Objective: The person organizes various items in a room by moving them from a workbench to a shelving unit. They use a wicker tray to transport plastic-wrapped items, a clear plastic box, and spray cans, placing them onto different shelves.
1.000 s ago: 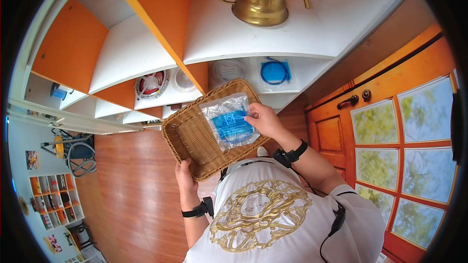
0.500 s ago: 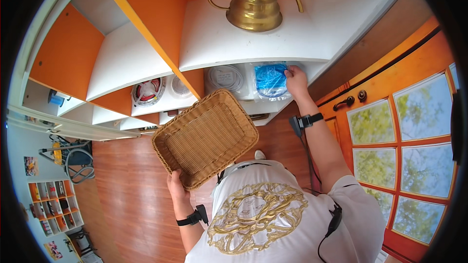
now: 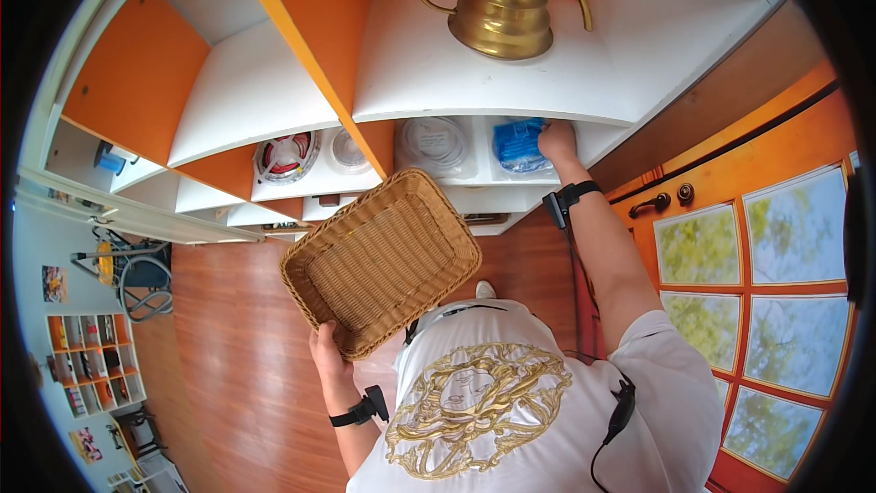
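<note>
My left hand is closed on the near left corner of a brown wicker basket, which has nothing in it. The basket tilts in front of the lower shelf. My right hand reaches into the lower compartment, its fingers closed on the right edge of a blue packet in clear plastic. To the left of that packet lies a coiled white cable in a clear bag. The fingertips of my right hand are partly hidden.
A brass gooseneck kettle stands on the shelf above. In the neighbouring compartment lie a red and white reel and a pale coil. An orange door with glass panes is close on my right. A vacuum cleaner stands far left.
My right hand has shifted slightly deeper into the compartment, and the blue packet now looks more crumpled and lower. The view has moved a little; the basket stays in my left hand.
</note>
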`<act>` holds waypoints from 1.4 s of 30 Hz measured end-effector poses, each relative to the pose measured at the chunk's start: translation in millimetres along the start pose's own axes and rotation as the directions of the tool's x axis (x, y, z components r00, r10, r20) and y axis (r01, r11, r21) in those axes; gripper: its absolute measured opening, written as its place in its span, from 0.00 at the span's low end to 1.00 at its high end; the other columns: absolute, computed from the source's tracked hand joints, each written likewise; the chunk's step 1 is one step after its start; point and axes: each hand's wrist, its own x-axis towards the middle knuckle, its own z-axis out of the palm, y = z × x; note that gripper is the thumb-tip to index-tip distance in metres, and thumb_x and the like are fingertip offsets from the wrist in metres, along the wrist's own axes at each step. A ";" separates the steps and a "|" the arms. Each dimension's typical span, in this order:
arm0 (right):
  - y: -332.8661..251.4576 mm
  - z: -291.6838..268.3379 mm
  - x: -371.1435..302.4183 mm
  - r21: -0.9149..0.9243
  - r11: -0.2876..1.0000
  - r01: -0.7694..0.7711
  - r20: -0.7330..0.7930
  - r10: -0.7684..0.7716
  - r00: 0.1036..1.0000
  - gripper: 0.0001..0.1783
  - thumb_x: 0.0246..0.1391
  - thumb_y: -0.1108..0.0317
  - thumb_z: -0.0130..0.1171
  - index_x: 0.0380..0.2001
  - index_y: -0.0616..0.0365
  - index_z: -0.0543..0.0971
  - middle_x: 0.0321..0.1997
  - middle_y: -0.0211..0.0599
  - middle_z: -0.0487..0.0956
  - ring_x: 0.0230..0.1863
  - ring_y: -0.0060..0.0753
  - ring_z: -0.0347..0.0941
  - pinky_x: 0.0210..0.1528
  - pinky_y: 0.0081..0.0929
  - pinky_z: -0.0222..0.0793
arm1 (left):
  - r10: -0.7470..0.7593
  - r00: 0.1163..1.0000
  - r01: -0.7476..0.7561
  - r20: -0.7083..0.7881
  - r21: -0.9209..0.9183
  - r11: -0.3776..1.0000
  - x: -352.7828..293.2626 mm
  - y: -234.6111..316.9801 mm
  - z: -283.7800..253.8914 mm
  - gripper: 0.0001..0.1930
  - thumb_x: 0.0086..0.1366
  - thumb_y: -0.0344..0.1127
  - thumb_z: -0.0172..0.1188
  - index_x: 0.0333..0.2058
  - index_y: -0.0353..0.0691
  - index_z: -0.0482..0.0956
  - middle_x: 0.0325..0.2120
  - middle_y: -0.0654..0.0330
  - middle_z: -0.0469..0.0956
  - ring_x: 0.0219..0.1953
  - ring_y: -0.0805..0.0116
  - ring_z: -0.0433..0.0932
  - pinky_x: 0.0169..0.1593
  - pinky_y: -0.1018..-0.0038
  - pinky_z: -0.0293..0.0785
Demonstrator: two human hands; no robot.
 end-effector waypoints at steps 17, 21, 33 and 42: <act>-2.5 37.3 -89.1 -0.352 0.895 0.272 -0.136 -0.337 0.932 0.29 0.55 0.48 0.57 0.54 0.57 0.76 0.62 0.56 0.68 0.62 0.57 0.62 0.64 0.51 0.56 | -0.035 0.999 0.034 -0.037 -0.019 0.999 -4.5 -0.9 -5.5 0.21 0.62 0.32 0.52 0.52 0.27 0.70 0.45 0.53 0.75 0.46 0.62 0.75 0.48 0.67 0.74; -1.0 39.0 -86.3 -0.321 0.918 0.233 -0.142 -0.290 0.946 0.31 0.56 0.47 0.55 0.53 0.61 0.76 0.63 0.55 0.67 0.64 0.57 0.60 0.65 0.50 0.56 | -0.038 0.998 0.037 -0.054 -0.022 0.999 -1.9 0.1 -5.4 0.21 0.62 0.32 0.52 0.52 0.27 0.69 0.46 0.53 0.75 0.47 0.61 0.76 0.49 0.66 0.74; -20.0 27.4 -104.5 -0.338 0.901 0.271 -0.070 -0.311 0.948 0.39 0.54 0.42 0.56 0.58 0.64 0.71 0.66 0.59 0.63 0.67 0.58 0.56 0.68 0.53 0.48 | -0.043 0.999 0.043 -0.008 -0.018 0.999 9.6 0.9 -16.3 0.21 0.62 0.31 0.52 0.53 0.27 0.70 0.46 0.52 0.76 0.47 0.61 0.76 0.50 0.66 0.74; -20.8 30.7 -117.2 -0.336 0.910 0.243 -0.041 -0.272 0.961 0.37 0.54 0.44 0.57 0.58 0.62 0.71 0.65 0.57 0.65 0.67 0.57 0.56 0.67 0.51 0.49 | -0.054 0.998 0.054 -0.026 -0.018 0.998 15.6 5.2 -24.6 0.21 0.61 0.30 0.52 0.52 0.26 0.69 0.46 0.52 0.75 0.47 0.61 0.76 0.49 0.67 0.74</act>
